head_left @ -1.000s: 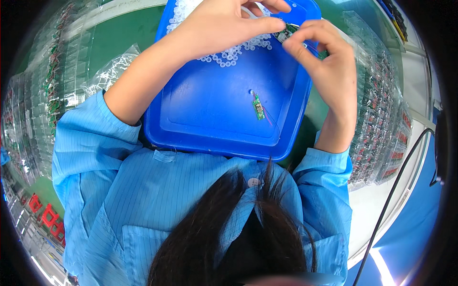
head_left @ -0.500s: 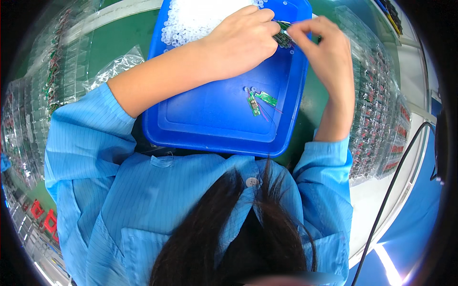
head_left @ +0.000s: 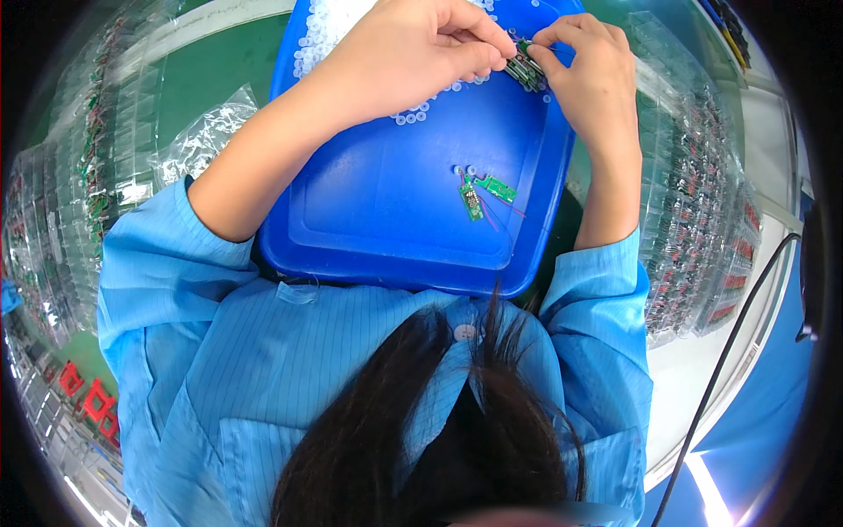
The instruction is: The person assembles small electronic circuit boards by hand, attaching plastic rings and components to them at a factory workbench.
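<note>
No lettering, number or sign can be read. Toward one o'clock from the centre, two loose green circuit boards (head_left: 471,202) carry pale marks too small to make out; the plastic-wrapped stack (head_left: 698,220) near three o'clock shows only specks, nothing legible.

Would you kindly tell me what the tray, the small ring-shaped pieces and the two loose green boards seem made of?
Blue tray: probably molded plastic, smooth and slightly glossy, given its rounded corners and highlights.
Ring-shaped pieces: perhaps plastic or silicone; they look milky and translucent.
Green boards: apparently circuit-board laminate, from flat green faces and thin wires; finish unclear.
</note>
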`<state>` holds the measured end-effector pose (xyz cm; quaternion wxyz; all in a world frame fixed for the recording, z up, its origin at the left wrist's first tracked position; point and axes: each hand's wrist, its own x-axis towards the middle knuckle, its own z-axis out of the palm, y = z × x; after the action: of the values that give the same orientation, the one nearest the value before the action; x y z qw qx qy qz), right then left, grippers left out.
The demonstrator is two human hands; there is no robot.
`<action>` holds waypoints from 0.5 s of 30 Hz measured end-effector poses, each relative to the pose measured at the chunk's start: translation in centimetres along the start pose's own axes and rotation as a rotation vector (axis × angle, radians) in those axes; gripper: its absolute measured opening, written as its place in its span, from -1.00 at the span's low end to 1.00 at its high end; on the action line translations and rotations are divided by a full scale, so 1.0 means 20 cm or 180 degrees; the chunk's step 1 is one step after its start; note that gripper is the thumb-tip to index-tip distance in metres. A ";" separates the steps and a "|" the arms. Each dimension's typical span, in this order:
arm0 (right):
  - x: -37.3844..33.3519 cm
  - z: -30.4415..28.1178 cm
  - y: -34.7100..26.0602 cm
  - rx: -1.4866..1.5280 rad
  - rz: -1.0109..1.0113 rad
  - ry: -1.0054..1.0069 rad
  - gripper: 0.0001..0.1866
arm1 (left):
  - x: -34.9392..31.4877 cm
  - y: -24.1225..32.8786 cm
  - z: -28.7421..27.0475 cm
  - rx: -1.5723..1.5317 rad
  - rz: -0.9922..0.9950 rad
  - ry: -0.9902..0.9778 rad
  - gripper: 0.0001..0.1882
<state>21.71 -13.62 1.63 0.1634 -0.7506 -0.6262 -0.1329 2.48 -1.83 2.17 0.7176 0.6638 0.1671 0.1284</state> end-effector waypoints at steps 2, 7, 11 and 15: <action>0.00 -0.01 -0.03 -0.0052 0.0069 -0.0062 -0.87 | 0.03 -0.07 -0.03 -0.0172 -0.0003 -0.0014 -0.85; -0.01 -0.04 -0.08 0.0116 0.0157 0.0031 -0.86 | 0.07 -0.09 -0.04 -0.0461 0.0034 0.0153 -0.83; -0.05 -0.06 -0.07 0.0085 0.0275 -0.0358 -0.84 | 0.07 -0.08 -0.04 -0.0409 0.0039 0.0128 -0.82; -0.05 -0.02 -0.02 0.0042 0.0088 -0.0225 -0.82 | 0.08 -0.09 -0.03 -0.0424 0.0006 0.0060 -0.81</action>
<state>21.17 -14.55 1.63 0.1480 -0.7623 -0.6221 -0.0999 3.60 -0.82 0.32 0.7584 0.6135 0.1643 0.1461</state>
